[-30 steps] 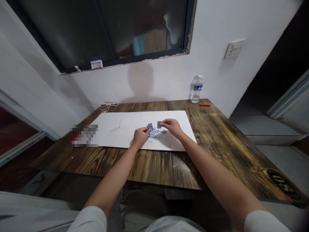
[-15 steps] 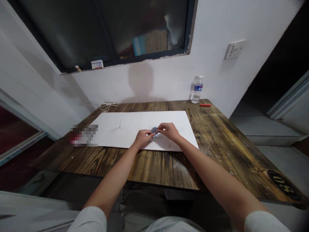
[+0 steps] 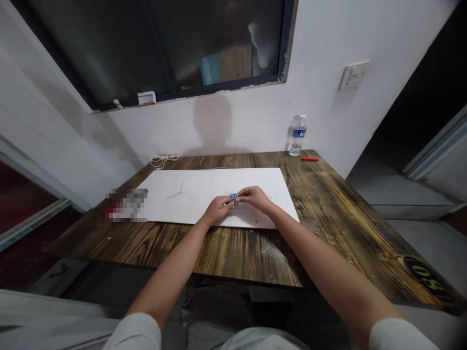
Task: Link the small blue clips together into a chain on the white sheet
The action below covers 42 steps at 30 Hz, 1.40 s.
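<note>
A small blue piece with pale and dark markings, much like a circuit board, is held up over the white sheet. My left hand pinches its left side between thumb and fingers. On the other side, my right hand has its fingertips closed at the right edge of the same board. Fine detail on it is too small to make out. Thin dark strands, perhaps wires, show on the sheet around my hands. Farther left on the sheet lies another thin branching wire.
The wooden table carries a water bottle and a red stick-like item at the back right. A coiled white cable lies at the back left. A blurred-out patch covers the sheet's left end.
The board has turned slightly and shows its face more squarely. My right hand's fingers have shifted a little at its edge; my left hand has barely moved.
</note>
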### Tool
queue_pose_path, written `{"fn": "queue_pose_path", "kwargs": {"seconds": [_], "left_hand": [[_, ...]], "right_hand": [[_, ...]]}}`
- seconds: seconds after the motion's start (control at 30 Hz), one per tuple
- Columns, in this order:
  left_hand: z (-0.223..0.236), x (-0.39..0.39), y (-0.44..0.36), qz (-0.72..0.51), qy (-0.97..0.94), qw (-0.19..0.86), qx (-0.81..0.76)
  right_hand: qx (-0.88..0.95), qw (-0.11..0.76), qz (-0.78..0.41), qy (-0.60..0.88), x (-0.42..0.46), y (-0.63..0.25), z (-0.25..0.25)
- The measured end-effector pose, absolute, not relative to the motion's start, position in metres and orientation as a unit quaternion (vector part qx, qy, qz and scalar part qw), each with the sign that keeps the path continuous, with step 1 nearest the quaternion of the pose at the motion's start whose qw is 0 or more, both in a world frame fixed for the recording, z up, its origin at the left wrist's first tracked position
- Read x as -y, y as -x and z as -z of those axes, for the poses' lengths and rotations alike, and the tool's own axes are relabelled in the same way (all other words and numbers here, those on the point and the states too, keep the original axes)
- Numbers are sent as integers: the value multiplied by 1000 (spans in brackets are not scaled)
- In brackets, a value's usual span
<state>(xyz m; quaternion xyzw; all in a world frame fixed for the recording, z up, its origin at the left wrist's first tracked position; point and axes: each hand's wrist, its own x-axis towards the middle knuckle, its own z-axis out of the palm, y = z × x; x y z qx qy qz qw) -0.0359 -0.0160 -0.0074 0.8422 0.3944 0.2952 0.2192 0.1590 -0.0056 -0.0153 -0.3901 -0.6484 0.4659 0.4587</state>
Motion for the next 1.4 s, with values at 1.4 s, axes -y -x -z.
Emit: {"fn": "queue_pose_path", "kwargs": {"seconds": [1.4], "left_hand": [[23, -6, 40, -615, -496, 367, -491]], "right_hand": [[879, 46, 30, 475, 32, -158, -16]]}}
